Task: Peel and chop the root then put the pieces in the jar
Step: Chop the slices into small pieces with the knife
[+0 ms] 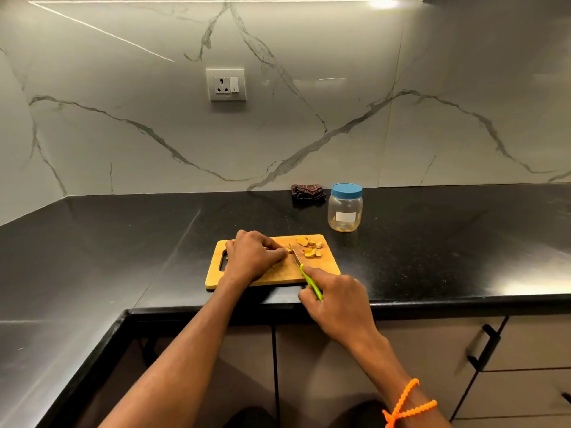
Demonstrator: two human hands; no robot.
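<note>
No writing can be read anywhere here. The clear plastic jar with the blue lid (345, 207) carries a pale rectangular label (346, 216), but it looks blank. The white wall socket with its switch (226, 84) shows no legible marking either.

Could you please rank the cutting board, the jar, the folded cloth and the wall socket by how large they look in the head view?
1. Wooden cutting board: clearly largest.
2. Clear jar with blue lid.
3. Wall socket.
4. Folded dark cloth.
The jar and socket look close in area, and the socket is farther off, so that order is unsure.
</note>
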